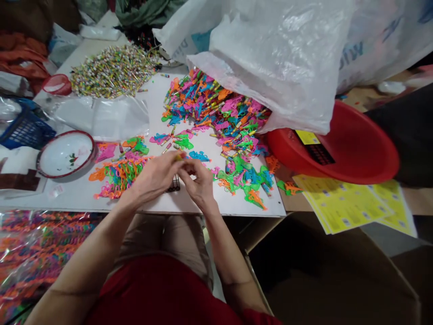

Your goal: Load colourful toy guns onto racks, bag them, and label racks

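Note:
My left hand (158, 170) and my right hand (199, 181) meet over the middle of the white table (233, 201), fingers bent and pinched together. A small yellow and red piece (180, 156) shows at the left fingertips; its exact kind is too small to tell. What the right fingers pinch is hidden. Below the hands, part of a black wire frame (174, 184) shows. Beside my left wrist lies a neat row of colourful plastic toys (117, 177). Just beyond the fingers is a blue plastic toy gun (199, 155).
A large heap of colourful plastic toys (216, 106) spills from a white plastic bag (277, 58). Small capped tubes (111, 70) are piled at the back left. An enamel bowl (66, 155) stands left, a red basin (365, 144) right, above yellow printed sheets (345, 203).

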The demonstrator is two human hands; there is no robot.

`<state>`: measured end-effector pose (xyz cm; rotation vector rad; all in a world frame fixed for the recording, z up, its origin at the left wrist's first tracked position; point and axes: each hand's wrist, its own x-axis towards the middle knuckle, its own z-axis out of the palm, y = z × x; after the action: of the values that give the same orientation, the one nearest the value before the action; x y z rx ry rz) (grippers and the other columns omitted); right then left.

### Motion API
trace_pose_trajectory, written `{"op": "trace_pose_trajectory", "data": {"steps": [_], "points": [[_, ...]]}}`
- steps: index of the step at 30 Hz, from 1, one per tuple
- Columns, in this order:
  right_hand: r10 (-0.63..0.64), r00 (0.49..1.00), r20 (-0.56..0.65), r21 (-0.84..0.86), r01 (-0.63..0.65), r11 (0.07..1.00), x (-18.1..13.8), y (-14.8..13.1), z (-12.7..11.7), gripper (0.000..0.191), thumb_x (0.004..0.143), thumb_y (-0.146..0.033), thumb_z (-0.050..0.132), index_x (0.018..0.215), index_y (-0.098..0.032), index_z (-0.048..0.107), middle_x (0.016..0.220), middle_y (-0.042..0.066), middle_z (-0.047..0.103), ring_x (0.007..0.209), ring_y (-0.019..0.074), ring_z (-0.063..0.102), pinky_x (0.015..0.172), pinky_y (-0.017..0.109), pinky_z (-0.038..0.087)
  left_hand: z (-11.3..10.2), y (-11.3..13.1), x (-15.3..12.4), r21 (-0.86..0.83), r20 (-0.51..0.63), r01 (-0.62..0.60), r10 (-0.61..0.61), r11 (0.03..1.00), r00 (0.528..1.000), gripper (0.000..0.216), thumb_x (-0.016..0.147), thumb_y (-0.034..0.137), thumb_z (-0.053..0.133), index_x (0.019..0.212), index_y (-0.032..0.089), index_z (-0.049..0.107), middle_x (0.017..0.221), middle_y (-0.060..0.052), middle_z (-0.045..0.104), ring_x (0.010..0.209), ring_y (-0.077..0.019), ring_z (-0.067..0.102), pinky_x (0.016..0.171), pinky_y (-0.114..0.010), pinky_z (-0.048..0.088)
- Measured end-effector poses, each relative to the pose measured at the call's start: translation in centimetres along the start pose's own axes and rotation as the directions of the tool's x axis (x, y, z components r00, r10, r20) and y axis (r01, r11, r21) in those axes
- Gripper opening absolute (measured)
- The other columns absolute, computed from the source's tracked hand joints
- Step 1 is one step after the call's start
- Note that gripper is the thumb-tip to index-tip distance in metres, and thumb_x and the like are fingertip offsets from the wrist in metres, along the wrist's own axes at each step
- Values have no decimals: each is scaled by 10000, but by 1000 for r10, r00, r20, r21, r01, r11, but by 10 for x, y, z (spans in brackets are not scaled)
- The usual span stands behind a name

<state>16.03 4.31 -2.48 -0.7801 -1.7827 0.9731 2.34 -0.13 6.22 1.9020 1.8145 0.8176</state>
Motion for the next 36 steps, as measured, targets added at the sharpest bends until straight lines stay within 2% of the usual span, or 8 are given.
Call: {"op": "trace_pose_trajectory", "data": {"steps": [3,5,11,14,19,27,32,36], "points": [[-20,967,254,-208,75,975,-5,28,14,224,907,-229,544,1118,-206,617,1069,82,634,933,189,598,804,322,496,-18,-16,-8,-90,-228,129,-147,988,963,381,952,416,371,1129,163,593,1101,-76,686,983,-186,647,886,-331,513],[3,915,404,-382,166,909,-9,46,26,255,900,-162,539,1133,-199,636,1166,110,605,1046,222,555,890,365,454,-25,-25,-15,-120,-239,148,-173,982,955,374,950,421,380,1130,173,594,1106,-78,687,975,-185,653,887,-333,517],[-116,799,591,-488,467,737,-6,64,29,209,946,-173,492,1074,-167,658,1081,110,640,1028,235,530,926,390,399,0,-39,-18,247,116,-104,77,963,990,346,962,359,366,1107,170,617,1103,-95,698,1056,-225,636,1070,-471,376],[-141,843,519,-527,446,723,-7,69,7,214,941,-156,494,1090,-163,648,1128,115,641,1045,235,529,937,389,391,9,-43,-18,371,203,-181,111,911,973,345,981,338,338,1100,163,611,1046,-90,713,995,-221,657,1119,-523,291],[-64,967,248,-507,186,841,-20,60,-35,192,938,-167,493,1028,-187,662,1048,99,676,993,232,578,878,381,442,4,-30,-22,242,-78,-98,120,965,990,328,969,347,372,1191,213,572,1113,-72,688,1046,-213,632,1044,-425,417],[-37,997,62,-259,51,965,-26,-4,-92,138,926,-277,551,951,-202,665,848,44,668,807,170,616,748,307,485,42,-1,-13,88,-54,11,-6,996,999,305,923,398,417,1071,193,588,943,-72,642,864,-214,615,771,-338,480],[156,979,-131,140,-138,981,-36,-2,-89,338,836,-404,634,1113,-212,625,931,39,685,749,146,631,663,271,526,71,6,-12,-229,60,119,-108,966,992,308,917,449,428,732,212,496,634,26,507,597,-138,483,574,-263,391],[232,956,-180,170,-202,965,-42,-2,-65,294,845,-417,606,1011,-180,658,975,79,706,847,186,658,760,319,550,86,8,-16,-317,94,183,-161,931,982,292,908,466,446,832,207,558,769,-11,613,729,-170,557,648,-280,446]]}}
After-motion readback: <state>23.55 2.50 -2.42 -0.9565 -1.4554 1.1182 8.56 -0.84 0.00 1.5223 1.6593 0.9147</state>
